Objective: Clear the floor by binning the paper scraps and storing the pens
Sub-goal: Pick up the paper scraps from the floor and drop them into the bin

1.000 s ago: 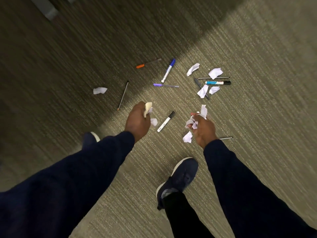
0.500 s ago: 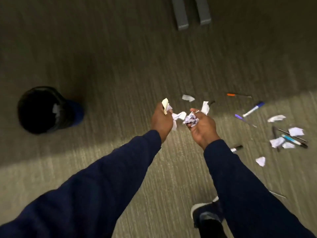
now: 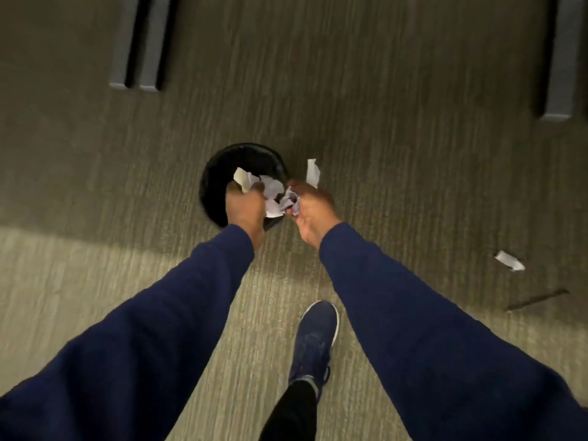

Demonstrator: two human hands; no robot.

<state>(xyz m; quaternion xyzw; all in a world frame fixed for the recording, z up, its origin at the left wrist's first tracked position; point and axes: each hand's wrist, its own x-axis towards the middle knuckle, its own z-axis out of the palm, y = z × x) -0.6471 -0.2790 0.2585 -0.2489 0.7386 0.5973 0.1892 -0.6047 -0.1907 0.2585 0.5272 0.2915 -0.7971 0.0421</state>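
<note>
Nearest the camera, 2 dark navy fabric sleeves (image 3: 152, 329) reach forward and down, soft and matte, filling the lower corners. Between them a navy knit sneaker with a white sole rim (image 3: 313, 338) stands on the ribbed grey-green carpet (image 3: 413, 202), toe pointing ahead, with a black trouser leg (image 3: 292, 412) rising from it.

Farther out, the left hand (image 3: 245, 206) is curled into a fist around crumpled paper; a cream folded scrap (image 3: 241, 178) sticks up from its closed fingers. The right hand (image 3: 313, 208) is also clenched, its fingers pressed around a wad of crumpled white and lilac paper scraps (image 3: 275, 195), and a narrow white strip (image 3: 311, 171) stands up from its top. The bunched paper bridges the gap between both fists, jagged and creased.

Directly under the left hand and the paper sits a round black waste bin (image 3: 219, 167), its dark opening seen from above; the right hand hangs at its right edge.

To the right on the carpet lie 1 loose white torn scrap (image 3: 509, 261) and, just nearer, a thin dark pen (image 3: 536, 299), blurred, lying at a slant.

Farthest off, flat grey rectangular furniture legs (image 3: 140, 43) meet the carpet at upper left, and another grey leg (image 3: 561, 58) at upper right.
</note>
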